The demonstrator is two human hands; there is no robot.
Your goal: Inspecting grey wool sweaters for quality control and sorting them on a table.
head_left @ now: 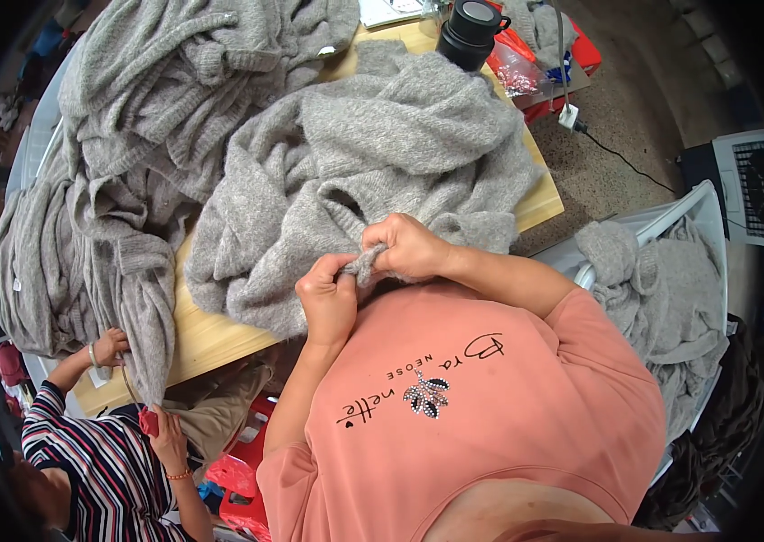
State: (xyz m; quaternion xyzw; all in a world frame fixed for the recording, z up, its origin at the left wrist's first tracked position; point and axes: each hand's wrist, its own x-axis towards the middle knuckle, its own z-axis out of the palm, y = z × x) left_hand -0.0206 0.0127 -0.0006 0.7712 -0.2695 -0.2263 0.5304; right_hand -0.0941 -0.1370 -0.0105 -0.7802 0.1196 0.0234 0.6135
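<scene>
A large grey knitted garment lies bunched on the wooden table in front of me. My left hand is closed, its thumb and fingers pinching a narrow knitted edge of the garment close to my body. Just to the right and slightly farther off, my right hand is closed on the same edge. Only a short twist of grey knit shows between the two hands. Fingertips of the right hand are partly hidden by its own knuckles. Soft folds of the garment spread away beyond both hands.
Grey knits are heaped at the far left. A co-worker's hand touches one; their other hand holds something red. A black flask stands at the table's far edge. A pale bin with grey knits stands at right.
</scene>
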